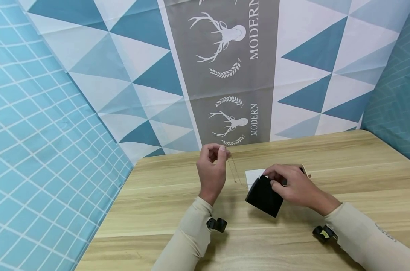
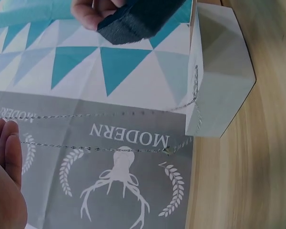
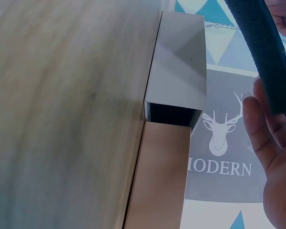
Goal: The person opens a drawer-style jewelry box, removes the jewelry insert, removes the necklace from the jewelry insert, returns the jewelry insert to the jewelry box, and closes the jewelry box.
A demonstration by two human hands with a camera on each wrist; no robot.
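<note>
My left hand (image 1: 213,169) is raised above the wooden table and pinches a thin chain necklace (image 2: 86,149) between thumb and fingers. The chain hangs down in a narrow loop, with a small pendant or clasp, too small to tell, near its low end. To the right, my right hand (image 1: 294,186) pinches a black, soft-looking pad (image 1: 265,195) by its upper edge, tilted above the tabletop. Behind that hand lies a white box sleeve (image 3: 176,62), partly hidden in the head view. A tan box part (image 3: 159,176) adjoins the sleeve's open, dark end.
The wooden table (image 1: 150,214) meets a patterned backdrop (image 1: 232,82) of triangles and deer heads at its far edge. Blue gridded cloth (image 1: 38,131) hangs on the left and teal cloth (image 1: 394,101) on the right. Each wrist carries a small black camera.
</note>
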